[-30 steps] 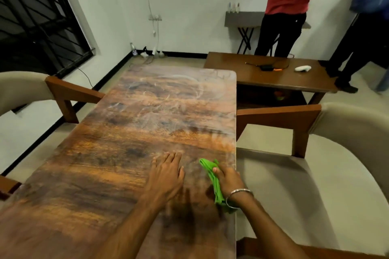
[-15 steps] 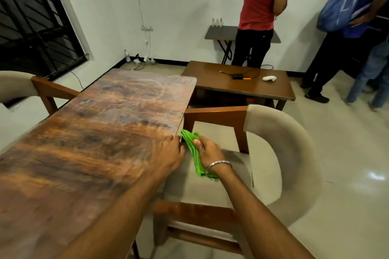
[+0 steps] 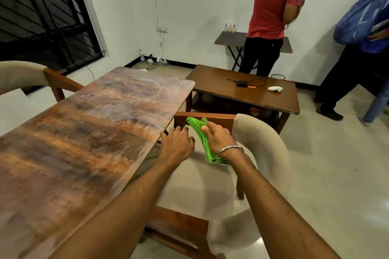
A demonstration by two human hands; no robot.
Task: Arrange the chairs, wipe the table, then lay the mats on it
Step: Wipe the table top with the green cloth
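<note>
Both hands have left the streaked brown wooden table [image 3: 88,132]. Right hand [image 3: 219,139] grips folded green cloth [image 3: 203,141]; left hand [image 3: 176,145] curls, seemingly empty, over beige cushioned wooden chair [image 3: 263,149]. Wiping likely finished; mats unseen.

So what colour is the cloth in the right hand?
Bright green cloth, clearest in the head view.

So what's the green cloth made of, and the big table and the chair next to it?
The green cloth, held in the right hand, looks like soft microfiber: it folds limply and looks fuzzy. The table shows wood grain under a glossy coat with smear marks; solid wood or laminate, I cannot tell. The chair has a brown wooden frame and beige padding, probably matte fabric.
</note>
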